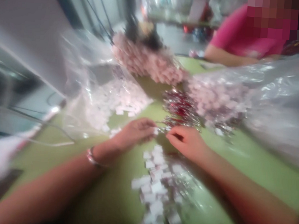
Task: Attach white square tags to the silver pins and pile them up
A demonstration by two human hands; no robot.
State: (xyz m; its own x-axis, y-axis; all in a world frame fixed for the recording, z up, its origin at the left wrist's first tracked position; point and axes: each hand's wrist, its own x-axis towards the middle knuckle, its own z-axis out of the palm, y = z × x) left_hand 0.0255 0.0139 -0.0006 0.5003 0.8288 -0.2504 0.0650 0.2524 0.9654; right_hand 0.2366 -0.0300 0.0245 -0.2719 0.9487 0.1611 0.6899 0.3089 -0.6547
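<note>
My left hand (pixel 139 129) pinches a small white tag-like piece (pixel 156 130) between thumb and fingertips. Close beside it, my right hand (pixel 185 139) has its fingers closed at the end of a thin silvery strand (pixel 162 130) that reaches toward the white piece. Blur hides the exact kind of either. Just beyond my hands lies a heap of silvery and red shiny pieces (pixel 182 105). Below them, a row of small white tags (pixel 157 187) on silvery strands runs toward me across the green table (pixel 103 190).
A clear plastic bag (pixel 76 100) with loose white pieces (pixel 125 96) lies at left. Bundles of pale pink pieces (pixel 152 64) sit at the back, and more pink pieces (pixel 214 96) lie by a large plastic bag (pixel 280 100). A person in a pink shirt (pixel 254 34) sits opposite.
</note>
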